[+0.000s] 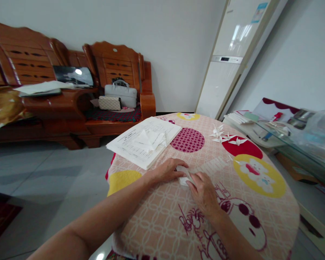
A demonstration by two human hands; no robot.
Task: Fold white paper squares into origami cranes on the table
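Both my hands rest on a small white folded paper (183,174) lying on the round table with a pink patterned cloth (162,202). My left hand (168,169) presses its fingers down on the paper's left side. My right hand (203,189) pinches the paper's right edge with thumb and fingers. Most of the paper is hidden beneath the fingers. Beyond the hands lies a stack of printed sheets (144,141) with loose folded pieces on top. Several finished white paper cranes (224,136) stand at the table's far side.
A carved wooden sofa set (70,94) holds papers, a grey handbag (121,94) and a small purse. A tall white air conditioner (233,57) stands in the corner. A glass-topped shelf (287,133) with books and clutter runs along the right. Grey tile floor lies at left.
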